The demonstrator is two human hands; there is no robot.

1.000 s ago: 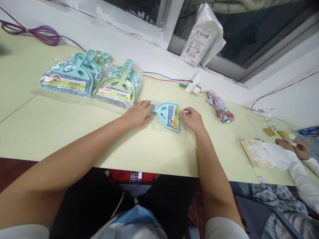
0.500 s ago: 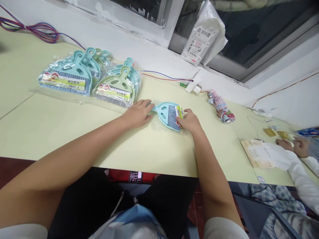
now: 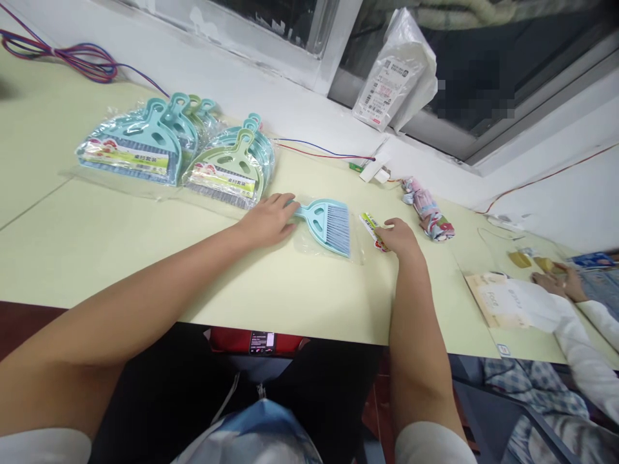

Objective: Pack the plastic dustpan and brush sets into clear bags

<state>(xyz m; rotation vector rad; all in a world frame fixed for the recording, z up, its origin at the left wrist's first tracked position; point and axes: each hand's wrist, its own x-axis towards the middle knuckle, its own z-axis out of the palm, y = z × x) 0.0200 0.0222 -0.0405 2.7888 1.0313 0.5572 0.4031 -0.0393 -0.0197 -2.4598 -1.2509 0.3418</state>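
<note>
The pale counter (image 3: pixel 290 290) runs across the whole scene. At its far left stand two groups of bagged dustpans, the left stack (image 3: pixel 133 145) and the right stack (image 3: pixel 236 164); their front labels seem to read 桌扫套装, with finer print too small to make out. Far right of centre, a white packet (image 3: pixel 394 80) leans by the window, bearing a barcode and lines I cannot read. On the right, a printed sheet (image 3: pixel 498 299) says "Face".

Nearer the middle, a single blue dustpan (image 3: pixel 316 222) lies flat on the counter, its clear bag around it, with a brush (image 3: pixel 338 229) nested in it. Its long axis runs left to right, handle left, bristles right. The left grip (image 3: pixel 268 219) is the nearer one, laid over the handle end; whether it closes on it I cannot tell. The right grip (image 3: pixel 399 237) sits past the bristles, its fingers pinched on the right side of a small card (image 3: pixel 370 225). That card lies just beside the bristles, apart from them, roughly crosswise to the dustpan; its green-and-white print is too small to read.
</note>
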